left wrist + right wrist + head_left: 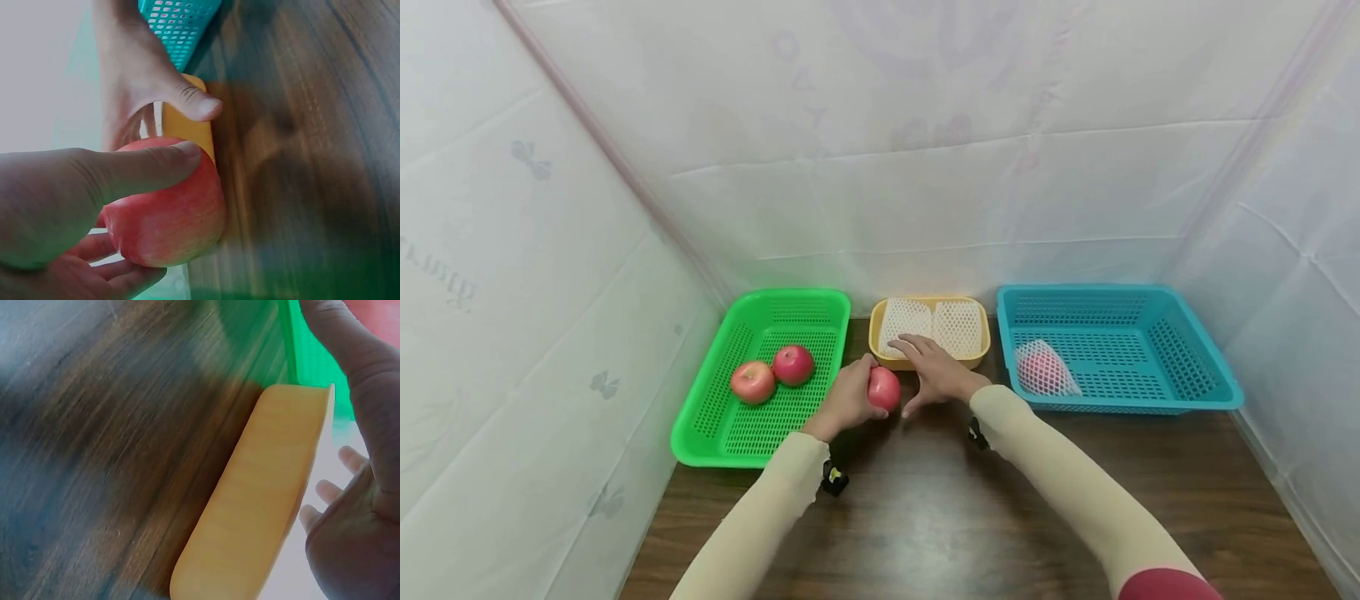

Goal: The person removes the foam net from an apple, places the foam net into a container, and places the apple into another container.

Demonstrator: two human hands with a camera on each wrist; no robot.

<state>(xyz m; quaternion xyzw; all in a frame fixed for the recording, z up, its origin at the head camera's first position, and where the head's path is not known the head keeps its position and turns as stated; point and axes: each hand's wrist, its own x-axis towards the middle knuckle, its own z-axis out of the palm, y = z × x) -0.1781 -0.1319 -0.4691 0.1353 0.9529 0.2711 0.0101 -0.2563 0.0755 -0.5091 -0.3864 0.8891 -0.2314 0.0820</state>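
Note:
A red apple (pixel 884 389) is gripped by my left hand (pixel 848 398), between thumb and fingers, in front of the small yellow basket (pixel 895 364). The left wrist view shows the thumb lying across the apple (pixel 169 225) with fingers beneath it. My right hand (pixel 934 372) is spread just right of the apple, with thumb and fingers apart and nothing held. Its fingers reach over the front rim of the yellow basket. Inside that basket lie two white foam net sleeves (pixel 958 327), side by side.
At the left, a green basket (pixel 692 417) holds two apples (pixel 773 377). A blue basket (pixel 1206 358) on the right contains an apple in a white foam net (pixel 1043 368). All stand on a dark wooden table (pixel 940 508), with white sheeting (pixel 880 208) behind and at both sides.

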